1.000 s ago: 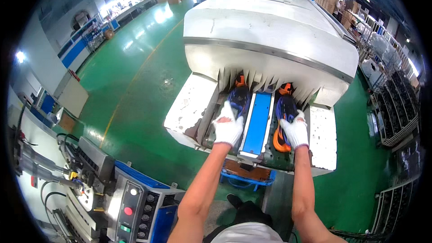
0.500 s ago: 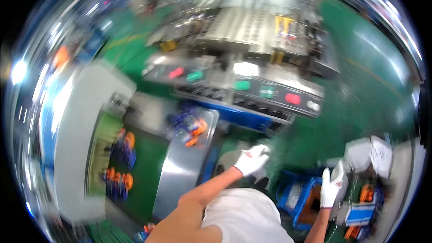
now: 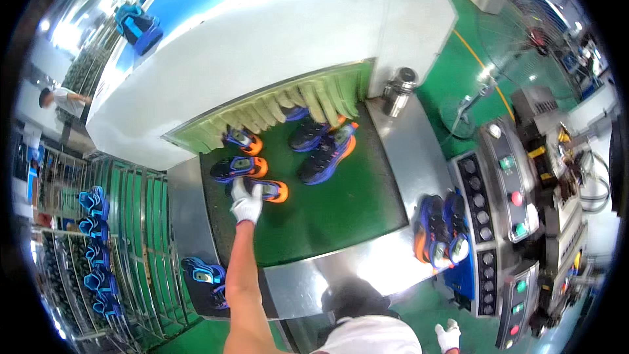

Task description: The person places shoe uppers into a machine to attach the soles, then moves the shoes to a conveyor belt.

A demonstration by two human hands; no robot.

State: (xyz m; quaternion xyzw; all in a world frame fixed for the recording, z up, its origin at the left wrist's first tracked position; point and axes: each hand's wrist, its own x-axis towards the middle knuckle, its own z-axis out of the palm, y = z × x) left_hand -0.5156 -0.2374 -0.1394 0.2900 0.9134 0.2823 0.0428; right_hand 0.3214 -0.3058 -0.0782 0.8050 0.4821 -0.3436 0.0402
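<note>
My left hand (image 3: 247,204), in a white glove, reaches over the near-left running shoe (image 3: 276,191) on the green conveyor belt (image 3: 314,216). Its thumb and fingers are spread across the dark front of that shoe; whether they press on it I cannot tell. Just beyond lies another dark shoe (image 3: 238,168) with an orange heel, and a further one (image 3: 243,140) sits at the curtain. Right of these, two shoes lie side by side, the nearer with an orange and blue sole (image 3: 329,156). My right hand (image 3: 449,337), also gloved, hangs low at the right, open, holding nothing.
A strip curtain (image 3: 282,106) hangs from the white machine housing (image 3: 262,59). A pair of shoes (image 3: 438,228) stands on the metal ledge at right, beside a control panel (image 3: 504,177). A steel flask (image 3: 398,92) stands behind. Left are racks (image 3: 141,223) and blue shoes (image 3: 95,249).
My view has swung left from the press machine to the conveyor. My left hand has moved out to the shoes on the belt; my right hand stays low at the right.
</note>
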